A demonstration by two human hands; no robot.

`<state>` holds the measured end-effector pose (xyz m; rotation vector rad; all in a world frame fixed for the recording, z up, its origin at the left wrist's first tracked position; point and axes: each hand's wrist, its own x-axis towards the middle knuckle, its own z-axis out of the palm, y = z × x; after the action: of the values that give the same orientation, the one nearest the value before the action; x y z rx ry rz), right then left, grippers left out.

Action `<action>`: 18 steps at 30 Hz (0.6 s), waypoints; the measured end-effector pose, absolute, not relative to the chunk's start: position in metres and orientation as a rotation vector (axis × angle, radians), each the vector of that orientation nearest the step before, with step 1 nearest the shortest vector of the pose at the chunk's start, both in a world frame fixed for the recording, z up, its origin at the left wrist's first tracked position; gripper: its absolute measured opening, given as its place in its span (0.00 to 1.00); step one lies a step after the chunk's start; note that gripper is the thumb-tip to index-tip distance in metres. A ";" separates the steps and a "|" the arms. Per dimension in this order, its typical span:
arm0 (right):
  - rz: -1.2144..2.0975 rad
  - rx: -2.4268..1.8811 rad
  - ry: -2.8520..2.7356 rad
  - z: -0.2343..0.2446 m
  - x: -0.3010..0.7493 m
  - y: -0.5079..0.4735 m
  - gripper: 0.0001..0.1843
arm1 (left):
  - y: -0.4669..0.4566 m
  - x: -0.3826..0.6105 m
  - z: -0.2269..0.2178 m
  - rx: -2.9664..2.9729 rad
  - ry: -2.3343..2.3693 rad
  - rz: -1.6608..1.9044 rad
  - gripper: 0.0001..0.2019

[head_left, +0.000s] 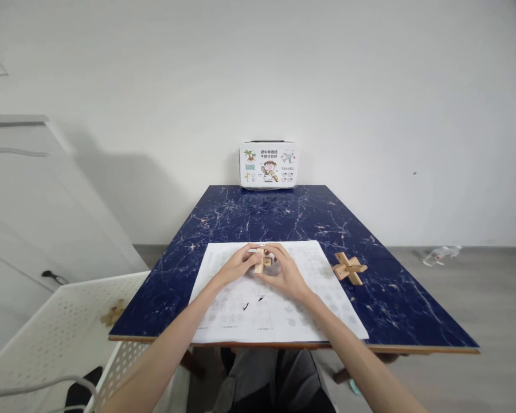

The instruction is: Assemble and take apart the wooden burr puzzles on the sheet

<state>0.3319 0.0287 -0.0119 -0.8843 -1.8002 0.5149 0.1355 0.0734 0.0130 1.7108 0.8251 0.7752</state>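
Over a printed white sheet [223,307], I hold a small wooden block puzzle [260,265] between both hands. My left hand [241,264] grips its left side, thumb against the front of an upright light-wood piece. From the right, my right hand [287,274] curves around it, fingers at the top and thumb near the bottom. A shorter wooden piece juts out towards the right palm. Part of the puzzle is hidden behind my fingers. To the right of the sheet, a cross-shaped wooden puzzle [349,268] lies on the blue marbled table [391,304].
A white case with cartoon prints [269,165] stands at the table's far edge against the wall. Left of the table is a white perforated basket [34,327] with wooden pieces [112,313] and a dark object inside. A clear plastic bottle [442,255] lies on the floor at right.
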 end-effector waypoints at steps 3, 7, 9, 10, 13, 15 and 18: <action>0.497 -0.886 -1.810 -0.013 0.331 0.030 0.30 | 0.074 0.135 0.013 1.701 0.827 0.779 0.24; 0.462 -0.932 -1.840 -0.015 0.332 0.031 0.30 | 0.075 0.135 0.014 1.701 0.841 0.822 0.23; 0.430 -0.951 -1.849 -0.017 0.333 0.031 0.27 | 0.076 0.135 0.015 1.689 0.876 0.866 0.23; 0.414 -0.960 -1.854 -0.018 0.333 0.031 0.24 | 0.077 0.135 0.014 1.681 0.893 0.885 0.23; 0.382 -0.984 -1.875 -0.021 0.333 0.032 0.15 | 0.078 0.134 0.014 1.668 0.921 0.911 0.24; 0.381 -0.996 -1.882 -0.022 0.333 0.033 0.13 | 0.078 0.134 0.014 1.670 0.925 0.911 0.24; 0.402 -1.026 -1.869 -0.023 0.333 0.033 0.12 | 0.076 0.135 0.016 1.675 0.916 0.897 0.25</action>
<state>0.3334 0.0333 -0.0228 -1.0259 -1.8694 0.4024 0.1346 0.0765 0.0156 1.6748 0.9158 0.8973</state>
